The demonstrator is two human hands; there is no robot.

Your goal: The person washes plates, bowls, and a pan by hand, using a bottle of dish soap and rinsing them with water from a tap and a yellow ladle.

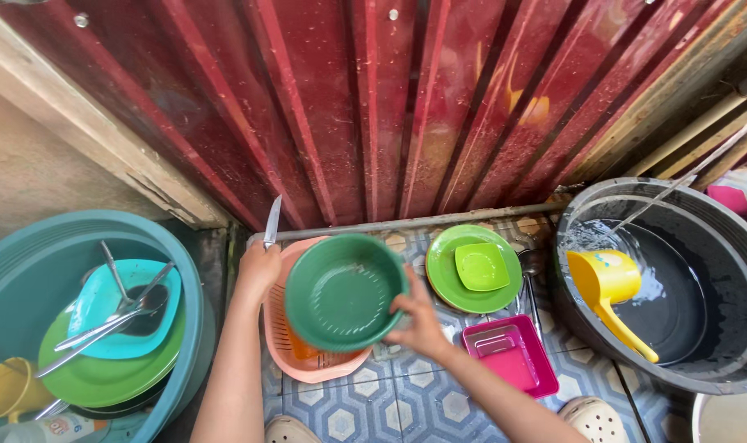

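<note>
The right hand [418, 321] grips the rim of a dark green bowl [344, 291] and holds it just above a pink strainer basket [295, 353] on the tiled floor [406, 402]. The left hand [258, 267] is closed around a knife [272, 221] that points up. A light green plate [447, 287] sits near, beside a big grey water tub [718, 246]

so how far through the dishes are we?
Seemingly done: green plate with a small square dish and pink tray lie on the tiled floor. In hand: right hand holds a green bowl; left hand grips a knife. Left: plates and spoons in the teal basin.
</note>
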